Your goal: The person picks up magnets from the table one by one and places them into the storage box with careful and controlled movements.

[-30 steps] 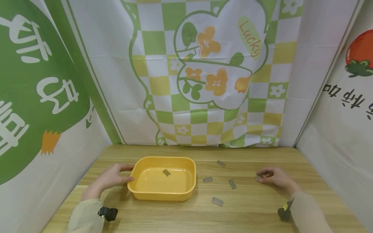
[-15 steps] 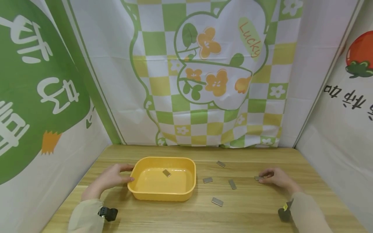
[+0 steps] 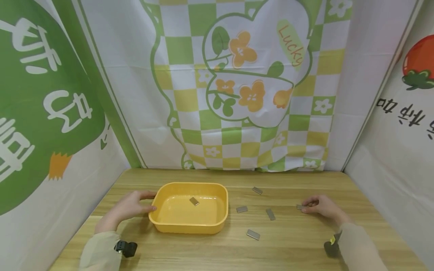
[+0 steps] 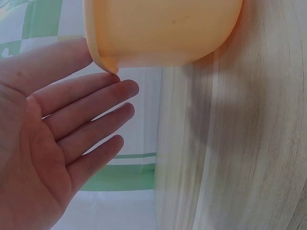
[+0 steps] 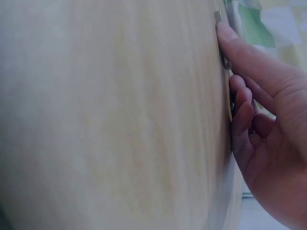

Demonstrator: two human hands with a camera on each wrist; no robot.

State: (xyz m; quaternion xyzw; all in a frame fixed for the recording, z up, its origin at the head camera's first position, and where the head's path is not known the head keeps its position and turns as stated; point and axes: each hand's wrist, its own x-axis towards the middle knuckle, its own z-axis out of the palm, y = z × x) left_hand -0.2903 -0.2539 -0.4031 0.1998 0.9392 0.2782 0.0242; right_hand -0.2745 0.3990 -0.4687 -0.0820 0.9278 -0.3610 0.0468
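Observation:
At the left end of a yellow plastic basin (image 3: 188, 228), my left hand (image 3: 130, 206) pinches the rim with thumb and index finger. In the left wrist view the other fingers of the left hand (image 4: 62, 120) stretch out beside the basin wall (image 4: 168, 28). One small flat metal block (image 3: 194, 201) lies inside the basin. Over on the right, my right hand (image 3: 320, 207) holds another metal block (image 3: 300, 207) by its end, at the tabletop. The right wrist view has the thumb of my right hand (image 5: 273, 105) on this block (image 5: 219, 17), its other fingers curled.
Several like metal blocks lie loose between basin and right hand: one at the back (image 3: 257, 190), one by the basin (image 3: 242, 209), one in the middle (image 3: 270, 214), one in front (image 3: 253, 234). Printed cloth (image 3: 237, 146) hangs behind the wooden table (image 3: 203, 252).
My right hand has shifted very slightly right, and more of the block's end shows past the fingertips. The left hand, basin and loose blocks stay where they were.

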